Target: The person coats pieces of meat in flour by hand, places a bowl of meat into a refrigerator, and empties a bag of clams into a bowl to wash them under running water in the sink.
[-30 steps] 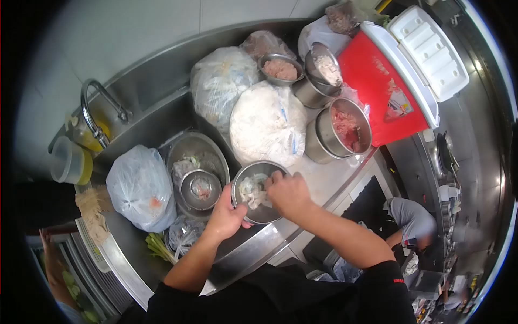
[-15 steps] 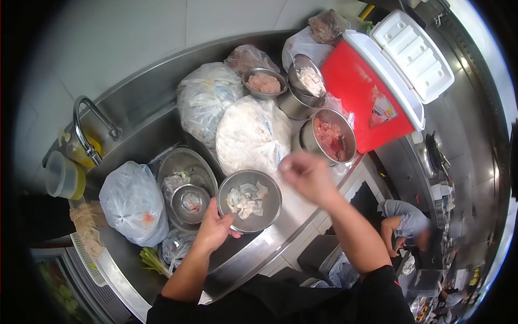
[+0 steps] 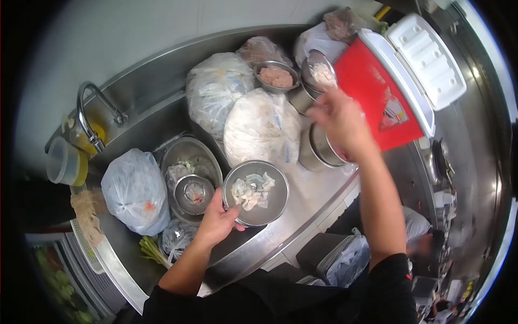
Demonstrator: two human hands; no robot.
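Observation:
My left hand [image 3: 219,221] grips the rim of a steel bowl [image 3: 275,208], thumb on the near edge. Pale, translucent pieces of raw meat or seafood [image 3: 252,191] lie in it. My right hand [image 3: 341,120] is at the upper right, over the steel pots and just below a tilted steel bowl of whitish pieces [image 3: 324,74]. Its fingers are smeared by motion, so whether they hold anything is unclear. Partly under that hand and wrist stands a steel pot [image 3: 314,154], its contents mostly hidden. A small bowl of pink minced meat [image 3: 276,76] is to its left.
Large filled plastic bags [image 3: 261,127] sit behind the held bowl. A red cooler [image 3: 372,92] with its white lid raised stands at the right. In the sink are a white bag [image 3: 135,191] and a large basin [image 3: 210,154] holding a small bowl. A faucet [image 3: 97,113] rises at the left.
My right hand has moved up and right, from beside the held bowl to the pots and the bowl of whitish pieces. My left hand keeps hold of its bowl. The view has shifted slightly.

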